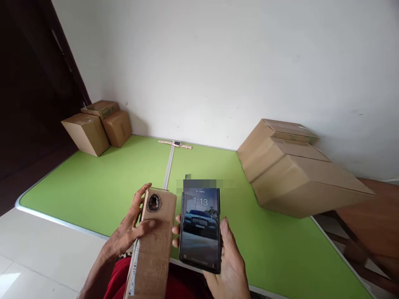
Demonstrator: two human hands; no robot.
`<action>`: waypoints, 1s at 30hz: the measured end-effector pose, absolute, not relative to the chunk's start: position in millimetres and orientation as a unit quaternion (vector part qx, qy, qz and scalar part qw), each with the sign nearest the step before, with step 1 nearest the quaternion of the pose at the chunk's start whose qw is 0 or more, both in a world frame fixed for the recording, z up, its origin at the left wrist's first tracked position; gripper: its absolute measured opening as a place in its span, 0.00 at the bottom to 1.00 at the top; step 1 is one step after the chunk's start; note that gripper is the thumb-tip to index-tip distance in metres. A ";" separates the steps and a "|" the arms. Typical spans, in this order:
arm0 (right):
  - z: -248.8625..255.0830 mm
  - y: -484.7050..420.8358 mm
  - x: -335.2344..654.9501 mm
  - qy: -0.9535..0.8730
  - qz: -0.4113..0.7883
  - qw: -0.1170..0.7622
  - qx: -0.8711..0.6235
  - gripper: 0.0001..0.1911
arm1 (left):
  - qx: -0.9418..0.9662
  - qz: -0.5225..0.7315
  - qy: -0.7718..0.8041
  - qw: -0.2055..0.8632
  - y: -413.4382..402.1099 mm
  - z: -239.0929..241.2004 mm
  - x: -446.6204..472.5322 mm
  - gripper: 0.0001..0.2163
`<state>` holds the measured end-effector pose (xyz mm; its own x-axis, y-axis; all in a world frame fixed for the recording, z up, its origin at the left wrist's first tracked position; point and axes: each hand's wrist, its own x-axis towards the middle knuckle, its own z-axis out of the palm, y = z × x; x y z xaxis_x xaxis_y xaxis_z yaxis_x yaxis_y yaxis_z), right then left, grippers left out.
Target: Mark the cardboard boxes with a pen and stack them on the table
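Observation:
My left hand grips a long, narrow cardboard box, with the thumb across its front face. Near the top of that box is a round, dark-edged hole. Beside it, my right hand holds a smartphone upright with the lit screen towards me. The screen reads 1:13 over a picture of a car. My right fingertips show at the phone's left edge, close to the box but apart from it. A blurred patch covers the phone's top edge.
Both hands are over a green table with a pale rim. Cardboard boxes stand at the back left and a larger stack of boxes at the right. By the white wall lies a watch with a pink strap.

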<state>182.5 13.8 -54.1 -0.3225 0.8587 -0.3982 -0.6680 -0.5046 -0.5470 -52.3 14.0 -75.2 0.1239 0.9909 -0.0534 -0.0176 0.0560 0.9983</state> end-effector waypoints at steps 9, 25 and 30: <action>-154.2 63.3 246.3 -0.397 0.450 0.494 -0.629 0.28 | 0.508 0.434 0.511 0.541 16.1 -71.1 -47.7 0.46; -172.3 60.6 255.1 -0.513 0.287 0.389 -0.709 0.21 | 0.510 0.431 0.530 0.523 19.1 -70.3 -44.4 0.48; -159.1 45.8 237.1 -0.514 0.244 0.397 -0.720 0.29 | 0.509 0.444 0.531 0.511 22.0 -82.2 -50.6 0.46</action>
<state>237.1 45.8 -159.1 0.3517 0.9344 0.0568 0.5470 -0.1559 -0.8225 -50.6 22.0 -82.2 0.0411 0.9950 -0.0911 0.0873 0.0872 0.9924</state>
